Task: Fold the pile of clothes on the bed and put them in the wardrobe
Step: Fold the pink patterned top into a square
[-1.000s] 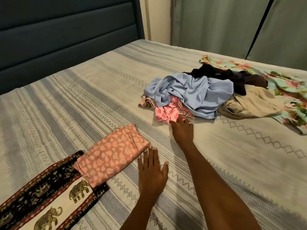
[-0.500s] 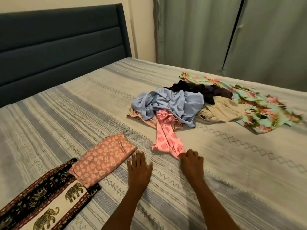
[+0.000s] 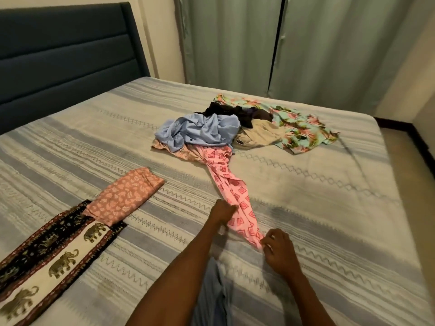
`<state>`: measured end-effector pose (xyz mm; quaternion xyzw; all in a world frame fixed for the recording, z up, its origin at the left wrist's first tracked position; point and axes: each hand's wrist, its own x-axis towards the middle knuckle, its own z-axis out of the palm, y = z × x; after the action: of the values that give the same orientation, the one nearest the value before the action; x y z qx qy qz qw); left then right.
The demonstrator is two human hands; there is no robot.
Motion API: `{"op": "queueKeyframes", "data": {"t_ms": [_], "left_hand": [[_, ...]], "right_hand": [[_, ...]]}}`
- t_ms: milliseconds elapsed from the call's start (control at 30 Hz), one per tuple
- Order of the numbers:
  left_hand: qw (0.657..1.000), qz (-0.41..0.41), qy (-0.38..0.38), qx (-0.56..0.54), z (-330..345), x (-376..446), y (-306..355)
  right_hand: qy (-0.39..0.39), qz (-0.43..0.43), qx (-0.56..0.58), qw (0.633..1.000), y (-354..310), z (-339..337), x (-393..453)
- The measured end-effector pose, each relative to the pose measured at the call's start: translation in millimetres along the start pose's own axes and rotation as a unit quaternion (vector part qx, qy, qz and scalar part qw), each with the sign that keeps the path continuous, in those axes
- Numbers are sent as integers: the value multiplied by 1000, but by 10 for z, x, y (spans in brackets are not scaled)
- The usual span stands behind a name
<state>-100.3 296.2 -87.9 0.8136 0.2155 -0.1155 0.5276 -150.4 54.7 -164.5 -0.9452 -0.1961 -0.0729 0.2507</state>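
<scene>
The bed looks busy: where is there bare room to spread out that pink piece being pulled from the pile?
Widest bare bedspread: right of the pink garment, below the clothes pile. Another patch lies between the headboard and the folded pink cloth. Crowded: the near left, with the elephant-print cloth, and around the left hand and right hand gripping the garment.

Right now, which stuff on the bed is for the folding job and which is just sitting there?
For the job:
pink cloth, gripped by the left hand and right hand
clothes pile
folded peach cloth

Just there:
elephant cloth
headboard
curtains
</scene>
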Motion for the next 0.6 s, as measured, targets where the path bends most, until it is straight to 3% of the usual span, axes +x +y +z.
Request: {"op": "queueKeyframes", "data": {"t_ms": [133, 233, 367, 467, 600], "left_hand": [[998, -2, -34, 46, 470, -306, 137], [1000, 18, -12, -2, 795, -494, 171], [998, 20, -60, -15, 1146, -669, 186], [996, 70, -41, 21, 1301, -747, 183], [986, 168, -14, 15, 1376, -936, 292]], "right_hand": [[4, 35, -1, 999, 314, -394, -569], [14, 35, -5, 999, 551, -637, -919], [7, 59, -2, 998, 684, -842, -1193], [8, 87, 12, 996, 738, -869, -1258], [9, 194, 145, 970, 793, -946, -1210]]}}
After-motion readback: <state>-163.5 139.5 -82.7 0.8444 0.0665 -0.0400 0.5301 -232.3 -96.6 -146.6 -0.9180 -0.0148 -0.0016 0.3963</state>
